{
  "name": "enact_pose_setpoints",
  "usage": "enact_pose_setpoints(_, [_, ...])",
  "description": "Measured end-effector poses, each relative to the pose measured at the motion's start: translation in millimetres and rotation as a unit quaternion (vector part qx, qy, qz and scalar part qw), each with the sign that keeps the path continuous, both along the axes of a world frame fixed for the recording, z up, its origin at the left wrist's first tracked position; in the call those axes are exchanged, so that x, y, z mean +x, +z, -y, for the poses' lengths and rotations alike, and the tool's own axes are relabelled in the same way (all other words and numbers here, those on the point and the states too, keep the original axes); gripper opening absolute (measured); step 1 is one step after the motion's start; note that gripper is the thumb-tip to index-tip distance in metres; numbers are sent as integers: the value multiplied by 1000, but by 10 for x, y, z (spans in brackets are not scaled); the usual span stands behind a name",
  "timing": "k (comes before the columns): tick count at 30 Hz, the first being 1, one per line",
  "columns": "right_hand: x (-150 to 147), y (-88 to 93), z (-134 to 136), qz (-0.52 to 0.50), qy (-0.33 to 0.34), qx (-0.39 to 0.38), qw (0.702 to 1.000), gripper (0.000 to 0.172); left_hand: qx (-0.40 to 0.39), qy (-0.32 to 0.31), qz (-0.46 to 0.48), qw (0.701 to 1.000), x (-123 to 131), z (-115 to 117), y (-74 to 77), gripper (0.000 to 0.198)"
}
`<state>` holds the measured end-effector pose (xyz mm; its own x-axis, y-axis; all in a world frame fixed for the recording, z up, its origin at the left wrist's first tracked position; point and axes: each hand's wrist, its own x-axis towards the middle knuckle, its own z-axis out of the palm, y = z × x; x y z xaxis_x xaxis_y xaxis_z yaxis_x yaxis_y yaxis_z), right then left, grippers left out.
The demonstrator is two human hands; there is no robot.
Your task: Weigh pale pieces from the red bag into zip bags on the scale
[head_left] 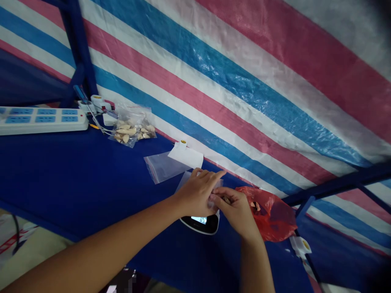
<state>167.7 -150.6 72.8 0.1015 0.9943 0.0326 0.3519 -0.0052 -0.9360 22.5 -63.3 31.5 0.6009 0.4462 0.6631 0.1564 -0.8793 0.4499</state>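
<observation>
The right hand (236,205), fingers curled narrow, holds a small brown piece (226,200), its fingertips meeting the left hand (197,193), whose own grip I cannot tell. Under them are a clear bag (182,182) and a lit scale (210,224) on the blue counter (91,175). A red bag (275,219) lies just right. Farther left come a flat bag (163,167), white paper (187,156), bagged pale pieces (126,130) and a power strip (42,126).

A clear bag (183,182) seemingly overlies the lit scale (206,225).

Red bag (276,221): glossy crinkly plstc; tarp (214,57): shiny plstc.
</observation>
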Motion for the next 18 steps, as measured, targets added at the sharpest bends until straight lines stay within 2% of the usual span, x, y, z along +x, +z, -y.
enact_pose_setpoints(3, [27, -14, -16, 10, -14, 10, 1000, 25, 6, 10, 3, 1000, -1, -15, 1, 83])
enact_pose_setpoints(10, [-7, -26, -5, 61, 52, 11, 997, 24, -3, -4, -14, 1000, 5, -27, -12, 69])
enact_pose_setpoints(15, [-24, -51, -2, 72, 5, 9, 997, 22, -13, -9, 3, 1000, 12, -16, 2, 67])
enact_pose_setpoints(18, [-36, -50, 3, 58, 16, -12, 998, 28, -7, -3, 11, 1000, 20, -15, 0, 65])
